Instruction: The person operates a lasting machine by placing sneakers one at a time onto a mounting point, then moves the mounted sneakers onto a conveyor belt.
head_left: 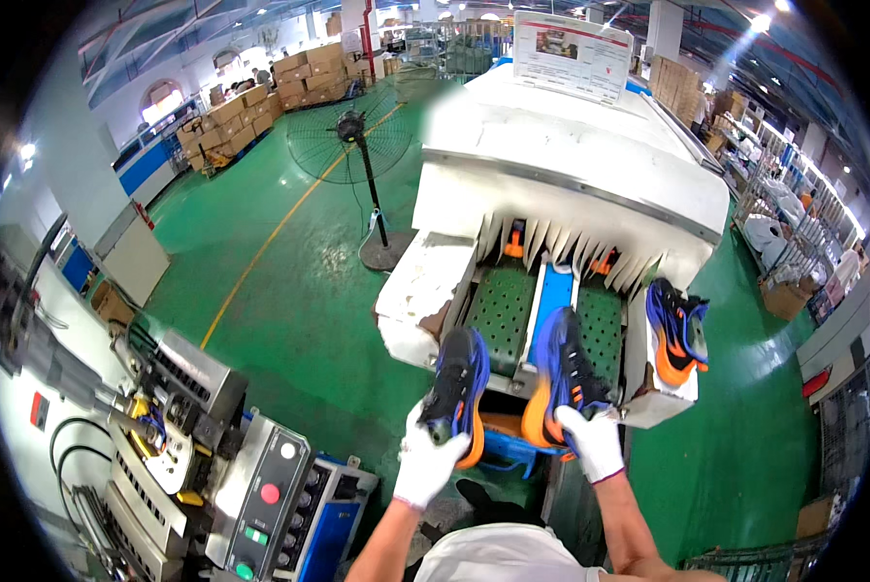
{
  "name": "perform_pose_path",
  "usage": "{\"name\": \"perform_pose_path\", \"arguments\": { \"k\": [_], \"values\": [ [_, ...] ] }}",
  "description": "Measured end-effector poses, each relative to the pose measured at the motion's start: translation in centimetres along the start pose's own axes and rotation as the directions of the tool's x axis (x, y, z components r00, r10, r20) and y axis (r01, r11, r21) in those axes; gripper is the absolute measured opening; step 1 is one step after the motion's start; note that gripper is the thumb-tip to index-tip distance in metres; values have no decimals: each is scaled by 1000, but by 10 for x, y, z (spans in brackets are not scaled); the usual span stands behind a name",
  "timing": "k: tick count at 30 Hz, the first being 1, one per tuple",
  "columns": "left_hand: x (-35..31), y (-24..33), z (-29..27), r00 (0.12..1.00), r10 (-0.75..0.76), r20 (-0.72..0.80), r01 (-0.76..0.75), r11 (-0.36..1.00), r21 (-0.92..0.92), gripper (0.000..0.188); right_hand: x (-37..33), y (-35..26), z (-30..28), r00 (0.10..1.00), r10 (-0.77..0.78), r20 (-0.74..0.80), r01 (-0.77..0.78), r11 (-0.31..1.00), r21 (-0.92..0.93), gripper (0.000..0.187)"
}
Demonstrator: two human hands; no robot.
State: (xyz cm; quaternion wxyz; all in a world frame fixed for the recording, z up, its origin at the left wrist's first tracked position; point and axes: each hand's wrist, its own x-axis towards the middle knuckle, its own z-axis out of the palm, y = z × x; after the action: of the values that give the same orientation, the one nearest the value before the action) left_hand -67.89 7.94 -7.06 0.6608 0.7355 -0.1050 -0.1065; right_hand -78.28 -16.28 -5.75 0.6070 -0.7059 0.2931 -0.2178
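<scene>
My left hand (428, 458), in a white glove, is closed round the heel of a black sneaker (451, 385) with blue and orange sides. In my right hand (593, 442), also gloved, is a matching sneaker (563, 364), gripped at its heel. Both toes point away from me, toward the mouth of a white conveyor machine (575, 155). Beneath and beyond them run two green perforated belts (503, 301) with a blue strip (554, 291) between. More sneakers (675, 330) of this kind stand on the machine's right ledge. Inside, orange parts (515, 239) show behind the hanging flaps.
A control box (270, 504) with coloured buttons and machinery stands at my lower left. Left of the conveyor is a pedestal fan (367, 184). Cardboard boxes (231, 126) are stacked at the far left. Wire racks (794, 223) line the right. A printed sign (571, 56) tops the machine.
</scene>
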Motion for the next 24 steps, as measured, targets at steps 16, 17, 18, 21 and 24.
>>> {"name": "perform_pose_path", "arguments": {
  "k": [16,17,18,21,24],
  "values": [
    [114,-64,43,945,312,-100,-256,894,369,77,159,-26,119,740,-669,70,658,699,-280,50],
    [64,-71,10,977,143,-156,-78,928,365,73,115,-25,159,783,-567,256,590,807,-18,52],
    [11,-105,-33,941,73,-331,78,904,420,68,96,6,200,723,-481,496,550,835,6,56],
    [-199,-135,-128,533,-169,-829,634,728,260,49,14,91,287,348,-89,933,207,978,17,61],
    [-486,-206,-99,-255,139,-957,874,456,-167,42,-105,97,331,-135,5,991,514,855,66,65]
  ]
}}
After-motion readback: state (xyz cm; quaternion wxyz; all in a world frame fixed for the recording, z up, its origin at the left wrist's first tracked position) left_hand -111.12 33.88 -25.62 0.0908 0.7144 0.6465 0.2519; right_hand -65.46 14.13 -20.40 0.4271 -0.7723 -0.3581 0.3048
